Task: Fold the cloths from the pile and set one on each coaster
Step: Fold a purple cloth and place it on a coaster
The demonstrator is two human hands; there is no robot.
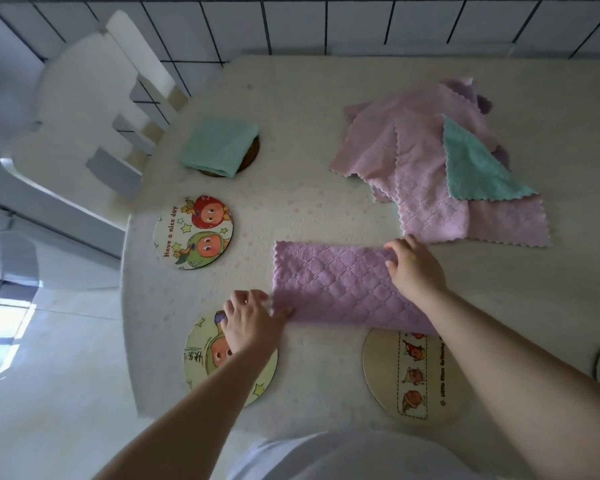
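Nearest the front edge of the table (326,209), two bare coasters are waiting: a cartoon coaster (201,372) at the front-left corner, partly under the left forearm, and a pale strip-print coaster (388,375) near the front middle, its far rim slipping under the cloth in work. Just beyond, the purple quilted cloth (333,285) is lying as a long band, apparently folded once and awaiting a further fold. The left hand (248,322) is pinching its near left corner between thumb and fingers, remaining fingers loosely spread; the right hand (414,268) is curling its fingers over the cloth's far right end, gripping it. Farther along the left edge, a "Have a nice day" coaster (193,232) is sitting bare. Toward the far-left corner, a folded green cloth (219,145) is resting on a dark coaster (252,157): one placement appearing done. Toward the far right, the pile (430,161) of pink, purple and green cloths is lying unfolded. Slivers of further coasters are showing at the right edge. Judged: early in the task.
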